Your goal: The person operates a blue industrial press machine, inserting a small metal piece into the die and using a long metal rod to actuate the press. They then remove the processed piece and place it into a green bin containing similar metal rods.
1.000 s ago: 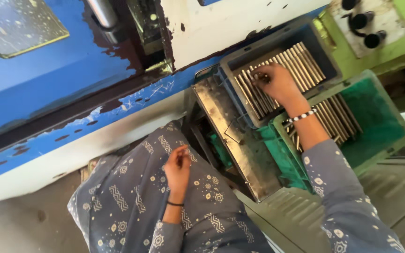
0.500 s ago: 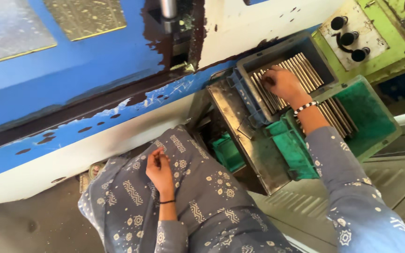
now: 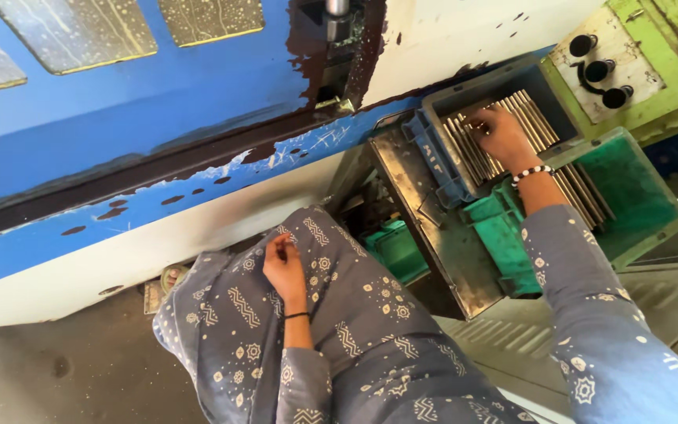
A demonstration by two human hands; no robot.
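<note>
My right hand (image 3: pixel 499 135) reaches into a grey-blue crate (image 3: pixel 442 163) and rests on a row of thin metal rods (image 3: pixel 531 114), its fingers curled on one of them. A beaded bracelet sits on that wrist. A green crate (image 3: pixel 636 196) just behind it holds more rods (image 3: pixel 582 192). My left hand (image 3: pixel 284 267) lies on my lap on the blue patterned cloth (image 3: pixel 355 338), fingers loosely bent and holding nothing, with a thin black band on the wrist.
A large blue and white machine (image 3: pixel 158 141) with chipped paint fills the left and top. A green control box with black knobs (image 3: pixel 602 71) stands at the top right. A metal plate (image 3: pixel 441 228) and a small green bin (image 3: pixel 395 250) lie between my lap and the crates.
The view has shifted, so the crates and my right hand now sit further right and higher. My right hand stays on the rods in the grey-blue crate. My left hand remains on my lap.
</note>
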